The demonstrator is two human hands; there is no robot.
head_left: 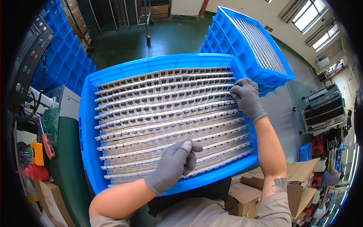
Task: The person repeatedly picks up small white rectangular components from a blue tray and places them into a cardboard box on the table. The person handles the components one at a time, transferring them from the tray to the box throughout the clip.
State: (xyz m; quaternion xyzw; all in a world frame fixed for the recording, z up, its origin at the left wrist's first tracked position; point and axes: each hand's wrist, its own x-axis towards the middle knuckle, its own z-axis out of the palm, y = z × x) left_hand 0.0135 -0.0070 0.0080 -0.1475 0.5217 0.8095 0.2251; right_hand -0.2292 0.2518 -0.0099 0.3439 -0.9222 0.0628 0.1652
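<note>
Grey-gloved hands (172, 164) (248, 97), beige sleeves (275, 210)

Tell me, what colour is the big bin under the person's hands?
The bin is bright blue; it shows best in the head view.

Red-hdl screwdriver (49, 147) is nr red btl (38, 173) on L, cardbd box (245, 193) lower R.

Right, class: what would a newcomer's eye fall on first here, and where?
Probably the big blue bin at the centre, filled with rows of pale parts. Next, two grey-gloved hands: the left hand over the nearer rows, the right hand at their right end. Behind, upper right, stands another bin stack, also blue.
</note>
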